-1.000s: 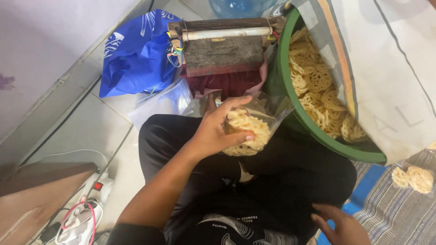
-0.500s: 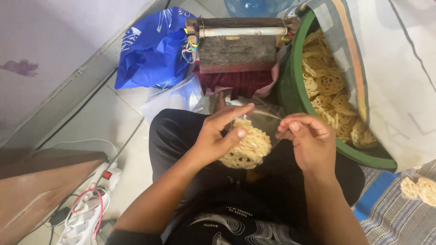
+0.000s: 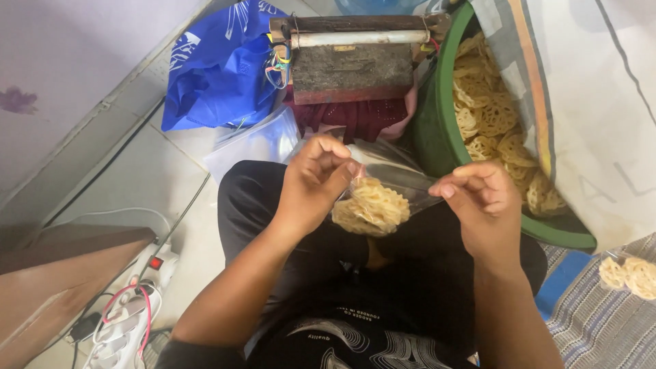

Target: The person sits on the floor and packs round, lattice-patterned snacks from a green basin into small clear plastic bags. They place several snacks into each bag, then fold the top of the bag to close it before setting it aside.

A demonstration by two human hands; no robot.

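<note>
I hold a clear plastic bag [image 3: 386, 179] of yellow lattice crackers [image 3: 371, 207] over my lap. My left hand [image 3: 316, 181] pinches the bag's left edge near its mouth. My right hand [image 3: 480, 199] pinches the right edge, and the film is stretched between the two. The crackers sit bunched in the bottom of the bag, just below my left fingers.
A green tub [image 3: 437, 130] full of the same crackers stands at the right, draped by a pale sack [image 3: 601, 109]. A wooden block device with a metal bar [image 3: 352, 51] sits ahead, a blue bag [image 3: 219, 68] to its left. A power strip [image 3: 133, 301] lies lower left, a packed bag [image 3: 629, 273] at right.
My right hand came up from beside my knee and took hold of the bag's right edge. The bag is now pulled taut between both hands, and the view has shifted slightly.
</note>
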